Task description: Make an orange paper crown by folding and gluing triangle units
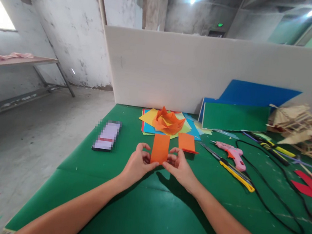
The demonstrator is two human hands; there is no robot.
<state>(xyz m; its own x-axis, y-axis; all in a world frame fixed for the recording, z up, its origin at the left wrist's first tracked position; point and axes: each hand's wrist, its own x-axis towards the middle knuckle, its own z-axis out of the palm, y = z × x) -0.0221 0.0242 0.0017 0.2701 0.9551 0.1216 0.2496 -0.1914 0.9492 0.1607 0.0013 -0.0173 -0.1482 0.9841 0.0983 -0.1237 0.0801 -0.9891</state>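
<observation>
The orange paper rectangle (160, 148) sits between left hand (139, 161) and right hand (179, 168), both pinching its near corners, long axis pointing away.

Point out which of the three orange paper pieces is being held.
The plain rectangle between the left hand and right hand, gripped along its sides. The folded piece lies unheld beyond the right hand; the pointed ring sits on coloured sheets.

I count two orange paper rectangles: one rectangle (160, 149) I hold, another rectangle (186, 141) at its two o'clock; also one orange crown (168, 128) at twelve, one phone (108, 135) at nine, one pink glue gun (234, 154) at three.
</observation>
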